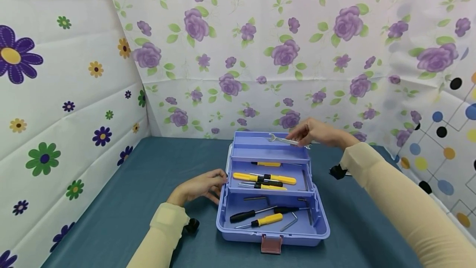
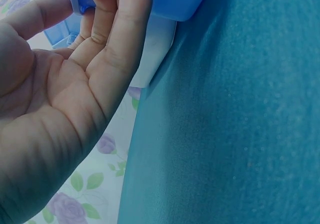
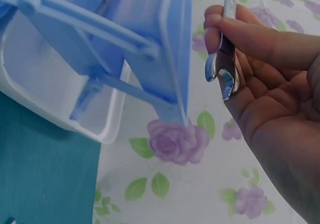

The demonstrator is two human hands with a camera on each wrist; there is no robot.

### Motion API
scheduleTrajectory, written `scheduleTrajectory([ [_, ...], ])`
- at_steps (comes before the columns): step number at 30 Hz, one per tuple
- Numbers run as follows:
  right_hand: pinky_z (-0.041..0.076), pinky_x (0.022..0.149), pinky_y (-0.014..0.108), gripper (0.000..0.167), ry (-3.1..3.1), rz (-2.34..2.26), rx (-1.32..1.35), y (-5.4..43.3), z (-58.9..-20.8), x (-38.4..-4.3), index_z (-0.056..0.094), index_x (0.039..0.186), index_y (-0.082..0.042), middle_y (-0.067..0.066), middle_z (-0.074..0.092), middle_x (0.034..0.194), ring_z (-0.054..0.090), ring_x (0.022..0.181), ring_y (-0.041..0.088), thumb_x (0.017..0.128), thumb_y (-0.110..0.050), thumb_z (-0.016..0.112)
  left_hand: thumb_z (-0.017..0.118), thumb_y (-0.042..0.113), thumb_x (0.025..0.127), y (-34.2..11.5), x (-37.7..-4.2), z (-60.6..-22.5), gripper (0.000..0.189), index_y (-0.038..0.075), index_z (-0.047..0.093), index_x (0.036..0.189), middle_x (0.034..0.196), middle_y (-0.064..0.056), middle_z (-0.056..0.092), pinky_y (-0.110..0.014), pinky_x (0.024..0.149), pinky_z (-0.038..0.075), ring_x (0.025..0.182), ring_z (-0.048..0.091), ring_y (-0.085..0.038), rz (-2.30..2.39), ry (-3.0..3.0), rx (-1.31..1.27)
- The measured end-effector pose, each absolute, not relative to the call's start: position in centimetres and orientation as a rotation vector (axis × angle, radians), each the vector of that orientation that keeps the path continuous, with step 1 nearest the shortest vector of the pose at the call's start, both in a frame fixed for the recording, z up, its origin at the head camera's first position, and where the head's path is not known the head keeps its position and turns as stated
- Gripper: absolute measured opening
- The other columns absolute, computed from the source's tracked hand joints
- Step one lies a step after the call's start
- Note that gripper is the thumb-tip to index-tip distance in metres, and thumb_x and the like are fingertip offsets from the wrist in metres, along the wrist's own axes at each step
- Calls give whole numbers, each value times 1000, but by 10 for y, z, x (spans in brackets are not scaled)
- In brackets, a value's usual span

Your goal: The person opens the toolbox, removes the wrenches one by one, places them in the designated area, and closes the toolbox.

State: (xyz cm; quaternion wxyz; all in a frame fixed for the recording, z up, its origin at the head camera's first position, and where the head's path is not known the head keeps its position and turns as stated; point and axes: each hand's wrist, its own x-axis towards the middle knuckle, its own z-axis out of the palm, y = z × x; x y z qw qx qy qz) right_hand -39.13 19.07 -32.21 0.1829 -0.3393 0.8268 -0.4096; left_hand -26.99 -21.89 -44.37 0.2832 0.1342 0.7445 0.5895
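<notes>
"Head view, near to far: what is held?"

"Left hand [image 1: 199,187] pinches the toolbox [image 1: 238,238] edge; beyond, the right hand [image 1: 316,131] pinches the wrench [image 1: 281,139] near the top tray [image 1: 256,152]."

"Its handling?"

"Probably rigid, fairly light, slick; best gripped mid-shaft."

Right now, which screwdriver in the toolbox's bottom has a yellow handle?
The front screwdriver, nearest the latch; behind it, the left screwdriver and right screwdriver have black handles.
</notes>
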Motion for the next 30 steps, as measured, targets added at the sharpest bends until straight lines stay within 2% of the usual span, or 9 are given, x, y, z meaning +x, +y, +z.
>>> scheduleTrajectory([
  [6,56,64,32,31,2307,-1106,-934,209,-316,-394,73,123,7,22,71,106,62,76,21,92,4,72,54,30,110,-218,-269,-443,26,6,49,117,103,-14,64,-47,79,63,87,68,-26,1587,1998,349],
  [10,54,61,32,32,2289,-1086,-910,223,-312,-395,72,124,8,21,71,98,59,70,24,92,5,71,54,30,110,-217,-270,-444,26,6,49,117,103,-15,64,-47,79,63,86,68,-26,1586,2001,344],
  [15,53,63,34,32,2298,-1024,-851,241,-306,-396,73,125,4,18,70,91,58,69,22,93,2,71,55,32,108,-216,-271,-445,27,7,50,117,105,-15,66,-46,79,64,88,69,-26,1579,2004,321],
  [19,54,66,37,33,2300,-982,-833,255,-302,-397,72,126,5,18,70,94,57,70,18,93,1,71,55,32,108,-217,-272,-445,27,7,50,117,106,-15,65,-46,79,64,88,69,-26,1577,2008,318],
  [23,55,66,34,34,2289,-959,-821,267,-303,-399,71,126,7,16,71,94,58,70,16,93,2,71,55,31,109,-217,-272,-444,26,7,50,117,104,-15,65,-46,79,64,87,69,-26,1577,2009,317],
  [28,52,64,31,34,2244,-935,-796,280,-307,-402,70,127,8,13,69,81,54,66,13,94,1,70,55,31,109,-219,-271,-444,26,6,50,117,102,-15,64,-46,78,63,86,68,-26,1581,2014,321],
  [30,52,63,31,34,2224,-941,-792,286,-308,-402,69,128,9,14,70,82,55,66,13,95,2,69,55,31,109,-219,-271,-444,27,6,50,117,102,-15,64,-46,78,63,86,68,-26,1582,2015,325],
])
